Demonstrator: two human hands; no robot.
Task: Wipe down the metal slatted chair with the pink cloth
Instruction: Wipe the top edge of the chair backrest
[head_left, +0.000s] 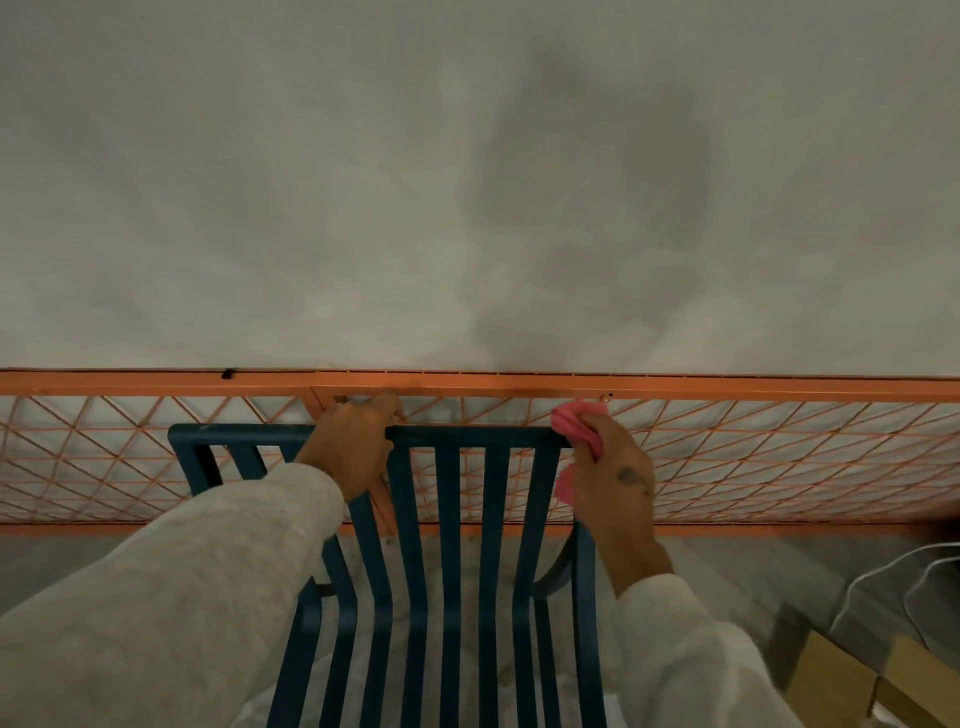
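The dark blue metal slatted chair (448, 519) stands right in front of me, its back rail across the middle of the view and its slats running down toward me. My left hand (353, 441) grips the top rail left of centre. My right hand (610, 467) holds the bunched pink cloth (579, 423) against the rail's right corner. A bit of the cloth also shows below my palm.
Just behind the chair runs an orange metal mesh fence (727, 457), with a grey concrete wall (467, 182) beyond it. White cables (883, 577) and cardboard boxes (852, 680) lie on the floor at lower right.
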